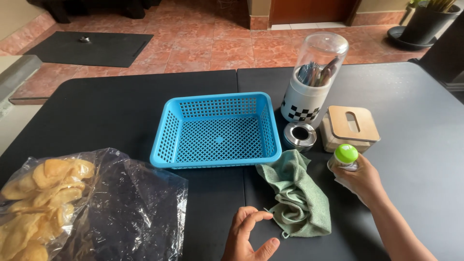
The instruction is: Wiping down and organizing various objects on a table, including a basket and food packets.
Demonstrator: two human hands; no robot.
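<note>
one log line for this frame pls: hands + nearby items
right hand: holds green-capped bottle | left hand: open, at green cloth | blue basket: empty | bag of crackers: table's left

- The left hand (249, 237) is low in the middle, with only the hand in view.
- Its fingers (251, 212) curl in a loose, open cup, and the thumb sticks out to the right. It holds nothing.
- The right arm comes in from the bottom right corner, bare to the wrist.
- The right hand (362, 181) is closed in a grip, knuckles up.
</note>
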